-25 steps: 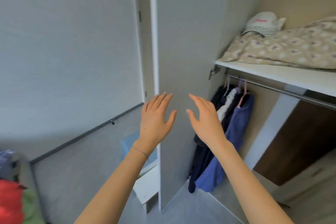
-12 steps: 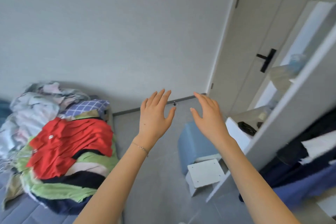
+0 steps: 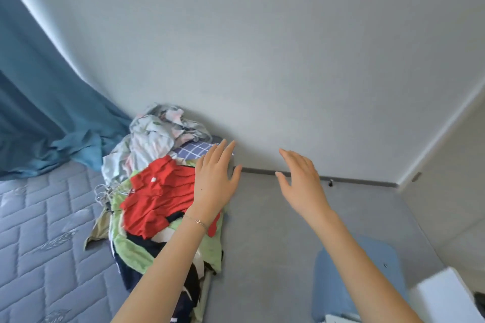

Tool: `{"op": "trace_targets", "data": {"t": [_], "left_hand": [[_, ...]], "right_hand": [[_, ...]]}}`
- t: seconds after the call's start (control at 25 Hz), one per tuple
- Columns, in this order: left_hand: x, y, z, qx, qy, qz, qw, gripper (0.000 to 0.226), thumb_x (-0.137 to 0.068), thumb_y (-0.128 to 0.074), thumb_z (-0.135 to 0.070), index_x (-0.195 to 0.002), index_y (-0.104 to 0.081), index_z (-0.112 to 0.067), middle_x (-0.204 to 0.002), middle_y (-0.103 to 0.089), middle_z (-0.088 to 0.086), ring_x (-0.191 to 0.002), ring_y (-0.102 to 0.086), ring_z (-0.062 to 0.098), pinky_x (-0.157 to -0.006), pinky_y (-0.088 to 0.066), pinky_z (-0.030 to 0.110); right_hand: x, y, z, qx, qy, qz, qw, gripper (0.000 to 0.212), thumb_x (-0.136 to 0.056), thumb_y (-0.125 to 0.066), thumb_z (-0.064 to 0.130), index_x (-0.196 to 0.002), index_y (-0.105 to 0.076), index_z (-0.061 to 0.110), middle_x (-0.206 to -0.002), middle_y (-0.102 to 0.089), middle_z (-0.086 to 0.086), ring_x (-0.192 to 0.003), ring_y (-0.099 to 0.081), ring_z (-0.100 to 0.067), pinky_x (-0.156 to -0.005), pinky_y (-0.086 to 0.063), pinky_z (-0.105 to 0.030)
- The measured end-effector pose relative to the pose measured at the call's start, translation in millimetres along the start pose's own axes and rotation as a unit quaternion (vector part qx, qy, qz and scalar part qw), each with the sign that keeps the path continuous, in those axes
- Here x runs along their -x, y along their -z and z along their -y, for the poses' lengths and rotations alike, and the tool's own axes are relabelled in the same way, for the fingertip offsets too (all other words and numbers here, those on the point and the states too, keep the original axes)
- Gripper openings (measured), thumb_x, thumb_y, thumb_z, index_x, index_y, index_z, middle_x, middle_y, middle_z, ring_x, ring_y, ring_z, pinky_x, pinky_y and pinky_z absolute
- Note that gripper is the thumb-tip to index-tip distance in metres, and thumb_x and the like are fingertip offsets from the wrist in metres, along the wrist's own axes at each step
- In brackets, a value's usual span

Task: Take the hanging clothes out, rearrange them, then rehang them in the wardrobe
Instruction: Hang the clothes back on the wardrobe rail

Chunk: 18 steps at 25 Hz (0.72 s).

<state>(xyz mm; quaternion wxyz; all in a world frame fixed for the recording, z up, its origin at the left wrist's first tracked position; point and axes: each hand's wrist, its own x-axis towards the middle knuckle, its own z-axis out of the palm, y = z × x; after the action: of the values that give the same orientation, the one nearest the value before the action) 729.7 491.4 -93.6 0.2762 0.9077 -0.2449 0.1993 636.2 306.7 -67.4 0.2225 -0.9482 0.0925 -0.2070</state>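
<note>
Clothes pile is heaped on the bed by the wall, hangers sticking out on its left. In the last second the view swung off the wardrobe onto the pile, so the wardrobe is now out of frame. Left hand and right hand are both empty with fingers spread, the left in front of the pile; likely fetching the next garment to rehang.
</note>
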Motion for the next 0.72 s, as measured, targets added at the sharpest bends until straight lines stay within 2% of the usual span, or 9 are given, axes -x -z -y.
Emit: {"op": "trace_targets", "data": {"t": [0.16,0.24,0.36,0.52,0.72], "left_hand": [[-31.9,-14.6,34.7,-0.013,0.089,-0.038,0.995,0.055,-0.092,-0.048,-0.041,-0.144,-0.045,-0.023,-0.149,-0.045,0.004,-0.137,-0.042,0.025,-0.109,-0.032,0.041],[-41.9,-19.5,57.0,-0.021,0.136,-0.049,0.989,0.054,-0.095,-0.053,-0.037,-0.146,-0.042,-0.024,-0.152,-0.042,0.004,-0.137,-0.041,0.025,-0.110,-0.032,0.043],[-52.6,-23.7,92.0,-0.036,0.193,-0.062,0.979,0.056,-0.096,-0.057,-0.033,-0.148,-0.040,-0.024,-0.153,-0.040,0.002,-0.138,-0.040,0.025,-0.111,-0.033,0.043],[-76.7,-35.8,155.3,-0.055,0.251,-0.085,0.963,0.056,-0.093,-0.061,-0.031,-0.145,-0.043,-0.022,-0.149,-0.044,0.006,-0.134,-0.046,0.030,-0.106,-0.040,0.049],[-113.9,-45.9,242.1,-0.075,0.313,-0.102,0.941,0.054,-0.091,-0.064,-0.027,-0.142,-0.048,-0.017,-0.146,-0.049,0.007,-0.129,-0.051,0.032,-0.102,-0.043,0.049]], "right_hand": [[-84.8,-41.6,5.7,-0.018,0.094,0.070,0.993,0.054,-0.095,-0.055,0.021,-0.146,-0.038,0.017,-0.146,-0.044,-0.003,-0.134,-0.036,-0.024,-0.110,-0.027,-0.033],[-120.8,-63.5,14.6,-0.035,0.139,0.095,0.985,0.054,-0.095,-0.054,0.021,-0.147,-0.037,0.018,-0.147,-0.043,-0.002,-0.135,-0.035,-0.023,-0.110,-0.026,-0.033],[-164.0,-99.4,31.0,-0.058,0.172,0.122,0.976,0.052,-0.095,-0.055,0.018,-0.145,-0.040,0.016,-0.144,-0.046,-0.001,-0.133,-0.037,-0.021,-0.110,-0.026,-0.033],[-226.1,-163.2,53.0,-0.067,0.223,0.173,0.957,0.052,-0.093,-0.056,0.018,-0.143,-0.043,0.013,-0.141,-0.050,-0.005,-0.130,-0.041,-0.026,-0.108,-0.031,-0.036],[-303.2,-240.9,89.1,-0.068,0.253,0.232,0.937,0.051,-0.095,-0.052,0.016,-0.144,-0.040,0.015,-0.145,-0.046,-0.004,-0.134,-0.038,-0.025,-0.110,-0.030,-0.035]]}}
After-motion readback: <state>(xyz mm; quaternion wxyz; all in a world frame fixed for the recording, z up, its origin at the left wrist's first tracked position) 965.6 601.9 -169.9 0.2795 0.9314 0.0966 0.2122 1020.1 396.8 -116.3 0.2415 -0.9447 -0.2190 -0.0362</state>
